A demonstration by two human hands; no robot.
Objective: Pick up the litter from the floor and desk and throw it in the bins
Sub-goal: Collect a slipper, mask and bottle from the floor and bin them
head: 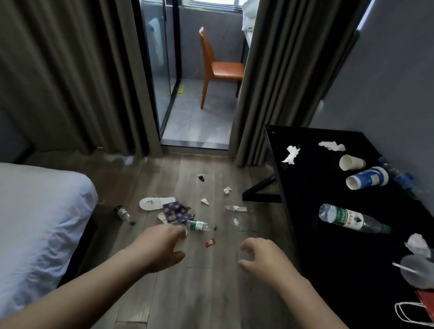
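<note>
Fingers (pixel 247 245) loosely curled, perhaps empty.

A bed (pixel 24 216) with a white sheet stands at the left, grey-brown curtains (pixel 64 66) hang on both sides of a glass sliding door (pixel 153 58), and beyond it an orange chair (pixel 216 67) stands on grey tiles (pixel 200 122).

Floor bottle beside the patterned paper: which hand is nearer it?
Left. The left hand nearly reaches the bottle; the right hand hovers farther off to its right.
</note>
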